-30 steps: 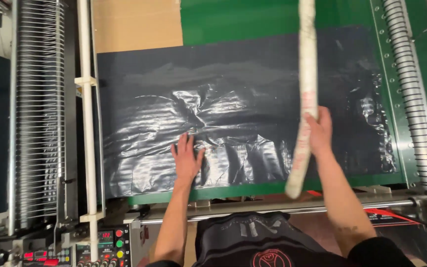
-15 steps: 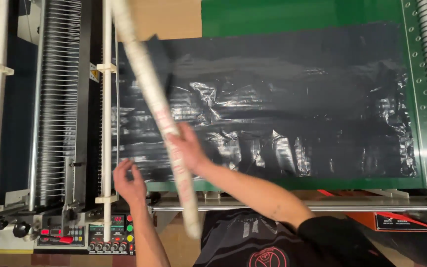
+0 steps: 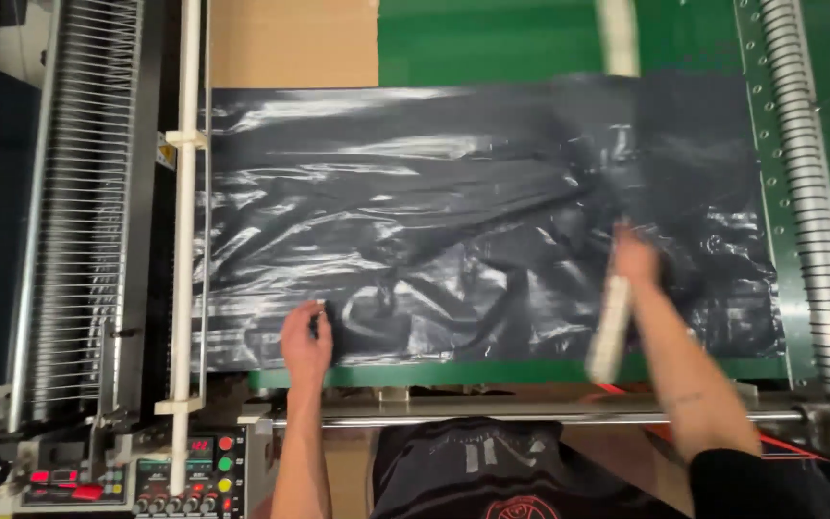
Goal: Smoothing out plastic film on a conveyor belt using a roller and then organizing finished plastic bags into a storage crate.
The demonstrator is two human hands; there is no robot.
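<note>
Left hand (image 3: 305,338): closed on a pinch of black film (image 3: 473,221) at its near-left corner, fingers curled over a small fold just above the table's front edge.
Right hand (image 3: 634,258): wrapped round a pale rod (image 3: 613,322); both are motion-blurred, so the exact grip cannot be told.
Rod: lies roughly upright in the view, from the hand down to the green table's (image 3: 492,38) front edge; a faint pale streak further up may be its far end, too smeared to be sure.
Film: a wide, wrinkled black stack spread flat over the table, reaching from the white rail (image 3: 186,240) on the left almost to the ribbed roller (image 3: 804,192) on the right.
Hands: well apart, one at each end of the stack's near side.
Doing it well: judging by the creases, the pinched corner should stay pinned so the layers do not slide, while the rod sweeps flat and evenly across the film, not digging in edge first.
Risk: thin film probably snags or bunches if pushed too hard.
Around: a control panel (image 3: 184,471) with coloured buttons sits below left; brown cardboard (image 3: 290,43) lies beyond the film's far-left corner.
</note>
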